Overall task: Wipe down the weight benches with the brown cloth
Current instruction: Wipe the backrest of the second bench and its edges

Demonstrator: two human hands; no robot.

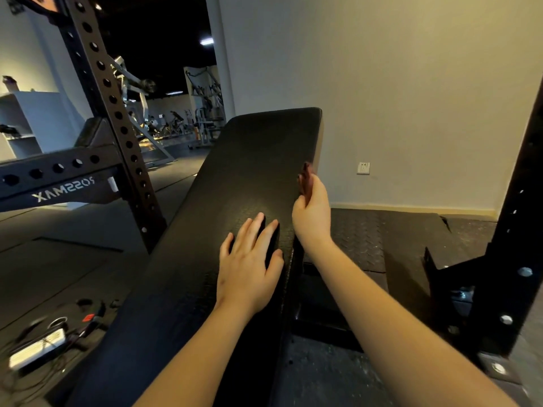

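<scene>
- Dim, warm light; the wall is brightest.
- Soft glare on the bench pad.
- Edges bend; floor clutter at lower left blurs.

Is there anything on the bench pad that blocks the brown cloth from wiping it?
Only the left hand, flat on the bench pad, nearer the camera than the brown cloth. The right hand holds the cloth at the pad's right edge; toward the far end, nothing visible lies on the pad.

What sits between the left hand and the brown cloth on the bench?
Only bare bench pad, in the head view: nothing lies from the flat left hand to the brown cloth held by the right hand.
</scene>
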